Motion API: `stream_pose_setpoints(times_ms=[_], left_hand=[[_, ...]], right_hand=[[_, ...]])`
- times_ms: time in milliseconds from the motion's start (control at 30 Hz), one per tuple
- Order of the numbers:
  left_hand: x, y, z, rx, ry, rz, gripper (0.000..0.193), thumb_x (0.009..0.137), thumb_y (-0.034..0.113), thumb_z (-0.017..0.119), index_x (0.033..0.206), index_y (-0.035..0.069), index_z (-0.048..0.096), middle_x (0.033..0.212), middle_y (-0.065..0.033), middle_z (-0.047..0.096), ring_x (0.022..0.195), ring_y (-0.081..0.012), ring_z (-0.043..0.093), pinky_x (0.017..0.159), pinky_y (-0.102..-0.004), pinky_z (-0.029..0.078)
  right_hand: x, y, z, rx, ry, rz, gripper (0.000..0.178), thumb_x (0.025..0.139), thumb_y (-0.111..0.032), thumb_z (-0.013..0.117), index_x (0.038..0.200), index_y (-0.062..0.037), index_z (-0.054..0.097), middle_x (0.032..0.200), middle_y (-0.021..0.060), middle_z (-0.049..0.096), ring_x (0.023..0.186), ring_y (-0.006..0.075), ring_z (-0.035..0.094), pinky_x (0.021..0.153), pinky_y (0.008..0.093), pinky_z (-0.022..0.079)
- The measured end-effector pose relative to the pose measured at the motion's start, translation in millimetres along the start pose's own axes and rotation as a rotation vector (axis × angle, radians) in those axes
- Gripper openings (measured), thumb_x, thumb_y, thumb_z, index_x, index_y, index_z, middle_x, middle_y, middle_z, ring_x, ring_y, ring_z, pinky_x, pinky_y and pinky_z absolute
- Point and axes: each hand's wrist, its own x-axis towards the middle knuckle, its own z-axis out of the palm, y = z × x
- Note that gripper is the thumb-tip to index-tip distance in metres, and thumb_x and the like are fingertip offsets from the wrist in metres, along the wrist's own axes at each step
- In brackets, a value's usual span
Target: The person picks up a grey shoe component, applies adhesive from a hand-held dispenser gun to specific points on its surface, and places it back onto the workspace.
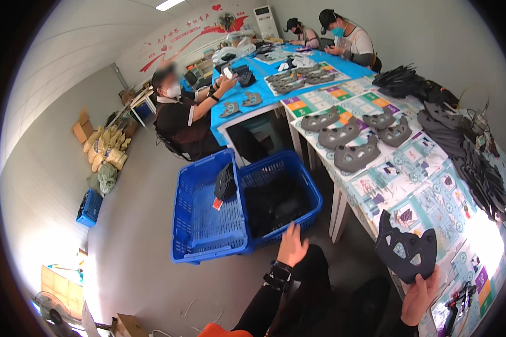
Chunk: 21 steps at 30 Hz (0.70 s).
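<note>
Between the thumb and fingers of my right hand (420,296) is a dark grey moulded panel (394,238) with cut-out holes, held up over the near end of the patterned table. My left hand (291,246) hovers beside the near rim of a blue crate (315,209), fingers apart and nothing in them. Dark pieces lie deep in that crate, too dim to make out. A second blue crate (180,224), to its left, has one black piece (225,182) with a red tag in it. Similar grey panels (356,155) lie spread on the table.
Stacks of black panels (475,171) line the table's right side. A dark hand tool (461,300) lies near its front corner. Beyond is a blue-covered table (253,81) with more panels, where several people sit working. Sacks (107,147) and a box (83,128) stand along the left wall.
</note>
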Motion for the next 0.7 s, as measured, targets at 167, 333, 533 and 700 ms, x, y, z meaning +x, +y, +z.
stream_pose_setpoints(times_ms=[167, 333, 533, 700], left_hand=[[-34.9, -6.9, 56.8, 0.153, -0.722, -0.25, 0.073, 0.095, 0.046, 0.072, 0.151, 0.004, 0.053, 0.16, -0.0224, 0.046, 0.142, -0.0439, 0.05, 0.113, -0.0531, 0.048], [-55.3, 0.1, 77.7, 0.248, -0.713, -0.225, 0.074, 0.095, 0.05, 0.073, 0.147, 0.002, 0.053, 0.148, -0.0202, 0.057, 0.136, -0.0403, 0.058, 0.108, -0.0506, 0.053], [-52.1, -11.0, 82.7, 0.282, -0.807, -0.185, 0.073, 0.093, 0.05, 0.076, 0.141, 0.0, 0.054, 0.142, -0.0196, 0.061, 0.129, -0.0388, 0.063, 0.105, -0.0483, 0.055], [-67.0, -13.8, 93.8, 0.331, -0.73, -0.173, 0.075, 0.091, 0.053, 0.076, 0.141, 0.001, 0.055, 0.144, -0.0201, 0.06, 0.129, -0.0402, 0.063, 0.103, -0.0493, 0.056]], right_hand=[[-1.2, -0.3, 0.4, 0.054, 0.004, -0.003, 0.057, 0.097, 0.008, 0.057, 0.152, 0.0051, 0.045, 0.143, 0.0127, 0.059, 0.13, 0.0222, 0.06, 0.111, 0.0357, 0.047], [1.6, 0.5, 3.7, 0.058, -0.025, -0.027, 0.055, 0.098, 0.007, 0.058, 0.152, 0.0045, 0.045, 0.142, 0.0119, 0.06, 0.129, 0.0214, 0.06, 0.109, 0.0357, 0.048], [-2.7, -2.7, 6.5, 0.069, -0.046, -0.024, 0.056, 0.097, 0.007, 0.058, 0.152, 0.0041, 0.045, 0.142, 0.0118, 0.059, 0.129, 0.0213, 0.06, 0.11, 0.036, 0.047], [-6.4, -1.6, 5.7, 0.056, -0.002, -0.03, 0.056, 0.097, 0.007, 0.059, 0.151, 0.0042, 0.045, 0.143, 0.0132, 0.058, 0.13, 0.0229, 0.059, 0.112, 0.0372, 0.046]])
